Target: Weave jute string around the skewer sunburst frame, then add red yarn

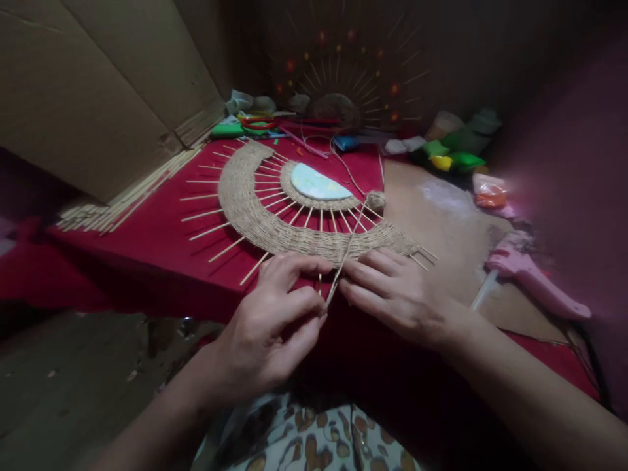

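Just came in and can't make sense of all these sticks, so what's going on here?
A person sits at a red table with a half-round woven piece of twine and thin sticks. The left hand pinches a strand of twine at the piece's near edge, and the right hand rests its fingers on that edge. The strand runs back to a small twine ball. A pink glue gun lies to the right.

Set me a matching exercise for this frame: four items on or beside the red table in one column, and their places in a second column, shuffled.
Items:
1. twine strand
2. pink glue gun
3. bundle of sticks
4. pale half-disc

Places:
A. centre of the woven half-circle
B. pinched in the left hand, beside the right hand
C. left table edge, below the cardboard
D. right side, on brown board

Pairs: 1-B, 2-D, 3-C, 4-A
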Motion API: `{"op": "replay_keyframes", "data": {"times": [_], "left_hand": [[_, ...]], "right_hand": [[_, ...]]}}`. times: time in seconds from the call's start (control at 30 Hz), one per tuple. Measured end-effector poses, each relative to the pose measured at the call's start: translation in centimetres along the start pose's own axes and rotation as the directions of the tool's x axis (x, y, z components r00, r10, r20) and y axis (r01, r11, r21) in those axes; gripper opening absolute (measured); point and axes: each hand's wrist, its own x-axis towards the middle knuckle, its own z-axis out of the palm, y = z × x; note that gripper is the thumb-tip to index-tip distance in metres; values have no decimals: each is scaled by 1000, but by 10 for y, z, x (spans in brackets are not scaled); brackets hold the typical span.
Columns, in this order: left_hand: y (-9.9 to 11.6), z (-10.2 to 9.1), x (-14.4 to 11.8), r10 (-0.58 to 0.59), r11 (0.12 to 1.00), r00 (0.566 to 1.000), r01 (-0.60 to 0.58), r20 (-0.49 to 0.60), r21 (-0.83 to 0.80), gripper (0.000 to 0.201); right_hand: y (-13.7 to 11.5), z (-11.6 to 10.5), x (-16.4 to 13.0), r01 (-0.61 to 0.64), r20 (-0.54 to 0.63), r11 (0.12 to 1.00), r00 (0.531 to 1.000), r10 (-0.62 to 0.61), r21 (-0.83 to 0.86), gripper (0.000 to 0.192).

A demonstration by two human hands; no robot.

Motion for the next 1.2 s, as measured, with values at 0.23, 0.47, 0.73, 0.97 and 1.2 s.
{"op": "replay_keyframes", "data": {"times": [0.23, 0.47, 0.73, 0.97, 1.2], "left_hand": [[-2, 0, -13, 4, 992, 997, 5, -73, 122, 15], [-8, -7, -1, -167, 962, 953, 214, -254, 170, 10], [-28, -17, 6, -266, 936, 909, 322, -320, 139, 10], [-43, -12, 13, -281, 917, 889, 360, -362, 173, 8], [-41, -2, 11, -260, 940, 894, 321, -366, 118, 9]], "right_hand": [[1, 1, -2, -6, -41, 1000, 999, 6, -9, 22], [0, 1, -1, -10, -68, 1000, 998, 10, -2, 21], [1, 3, -2, -15, -36, 1000, 999, 15, 7, 26], [3, 5, -6, -52, 30, 999, 998, 52, 14, 26], [10, 5, -8, -170, 90, 980, 983, 161, 106, 24]]}}
